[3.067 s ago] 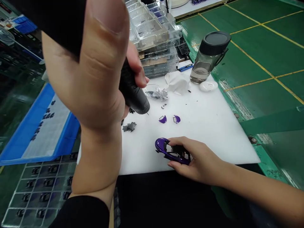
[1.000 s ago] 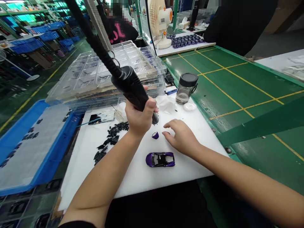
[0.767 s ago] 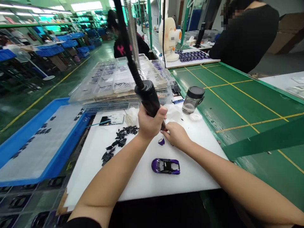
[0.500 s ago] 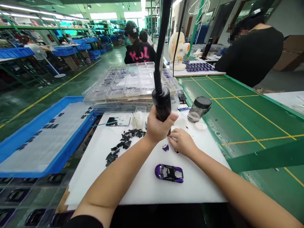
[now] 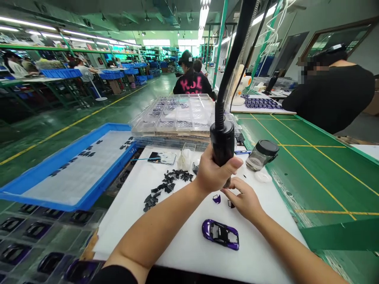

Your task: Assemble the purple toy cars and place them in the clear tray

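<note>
My left hand (image 5: 211,172) is wrapped round a black cylindrical hand tool (image 5: 222,142) hung on a thick flexible hose. Close under its lower end, my right hand (image 5: 243,200) has thumb and forefinger pinched together; what lies between them is too small to make out. Beside these fingers, a small purple piece with a dark frame (image 5: 216,199) lies on the white work mat (image 5: 177,240). Another small dark part (image 5: 230,204) is partly covered by my right hand. Nearer me rests a purple toy car body (image 5: 220,234) with a black middle.
Black plastic pieces (image 5: 166,185) are heaped on the left. Behind them stand clear compartment trays (image 5: 177,126). A lidded jar (image 5: 262,155) stands right, a blue tray (image 5: 78,205) left. Car bodies fill a clear tray (image 5: 35,240) at lower left. Co-workers sit ahead and at right.
The whole view has shifted, so the mat and both hands appear lower and further right. My grip on the tool and my right hand's pinch look the same.
</note>
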`<state>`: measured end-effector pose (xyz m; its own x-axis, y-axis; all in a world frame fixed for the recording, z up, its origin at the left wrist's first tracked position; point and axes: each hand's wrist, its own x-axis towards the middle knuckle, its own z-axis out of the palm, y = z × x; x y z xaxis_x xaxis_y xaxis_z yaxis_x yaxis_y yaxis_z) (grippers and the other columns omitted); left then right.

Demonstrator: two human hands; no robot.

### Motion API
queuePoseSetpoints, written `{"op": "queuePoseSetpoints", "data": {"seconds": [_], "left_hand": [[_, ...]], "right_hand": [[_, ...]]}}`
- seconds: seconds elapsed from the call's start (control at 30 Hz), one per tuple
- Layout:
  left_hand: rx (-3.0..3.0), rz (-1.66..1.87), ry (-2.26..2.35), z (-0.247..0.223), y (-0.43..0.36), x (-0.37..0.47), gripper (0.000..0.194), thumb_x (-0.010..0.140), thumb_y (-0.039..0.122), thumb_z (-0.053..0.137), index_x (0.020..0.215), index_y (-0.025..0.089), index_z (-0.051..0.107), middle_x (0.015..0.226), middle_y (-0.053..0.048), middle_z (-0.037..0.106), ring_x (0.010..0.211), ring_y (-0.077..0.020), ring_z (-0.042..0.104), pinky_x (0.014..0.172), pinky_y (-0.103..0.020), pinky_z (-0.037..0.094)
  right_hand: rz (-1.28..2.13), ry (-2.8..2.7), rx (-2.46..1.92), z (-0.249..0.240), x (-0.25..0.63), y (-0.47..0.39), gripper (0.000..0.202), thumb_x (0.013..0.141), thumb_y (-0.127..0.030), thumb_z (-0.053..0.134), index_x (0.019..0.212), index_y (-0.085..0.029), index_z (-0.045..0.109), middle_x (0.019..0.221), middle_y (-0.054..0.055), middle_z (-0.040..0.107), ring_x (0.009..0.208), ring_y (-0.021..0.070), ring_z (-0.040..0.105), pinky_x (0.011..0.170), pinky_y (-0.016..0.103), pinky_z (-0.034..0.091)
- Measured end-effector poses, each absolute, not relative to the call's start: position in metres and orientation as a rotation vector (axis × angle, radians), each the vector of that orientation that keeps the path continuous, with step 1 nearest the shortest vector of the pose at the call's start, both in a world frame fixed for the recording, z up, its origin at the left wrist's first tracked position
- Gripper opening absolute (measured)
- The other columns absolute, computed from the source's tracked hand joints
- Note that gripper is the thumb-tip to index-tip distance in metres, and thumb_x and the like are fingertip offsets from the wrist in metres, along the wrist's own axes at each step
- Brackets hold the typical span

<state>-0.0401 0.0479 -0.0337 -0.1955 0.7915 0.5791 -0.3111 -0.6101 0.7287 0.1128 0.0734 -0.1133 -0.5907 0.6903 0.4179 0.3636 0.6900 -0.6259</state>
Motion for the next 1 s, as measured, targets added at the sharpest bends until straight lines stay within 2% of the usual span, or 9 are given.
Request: {"op": "queuePoseSetpoints", "data": {"seconds": [0.37,1.0], "left_hand": [[1.31,1.848,0.5,-0.024,0.037,-0.038,0.054,0.083,0.051,0.078,0.115,0.017,0.051,0.07,-0.001,0.057,0.054,-0.0157,0.055,0.056,-0.028,0.05],[1.365,1.908,0.44,-0.026,0.031,-0.034,0.046,0.087,0.046,0.077,0.116,0.018,0.055,0.072,-0.001,0.059,0.054,-0.0147,0.057,0.055,-0.026,0.052]], "right_hand": [[0.717,-2.154,-0.809,-0.105,0.115,0.064,0.022,0.088,-0.031,0.062,0.072,-0.021,0.052,0.077,0.003,0.062,0.072,0.0189,0.058,0.065,0.032,0.05],[0.808,-2.064,-0.859,-0.11,0.12,0.056,0.02,0.083,-0.025,0.069,0.071,-0.019,0.053,0.076,0.002,0.06,0.073,0.0163,0.054,0.068,0.029,0.043]]}}
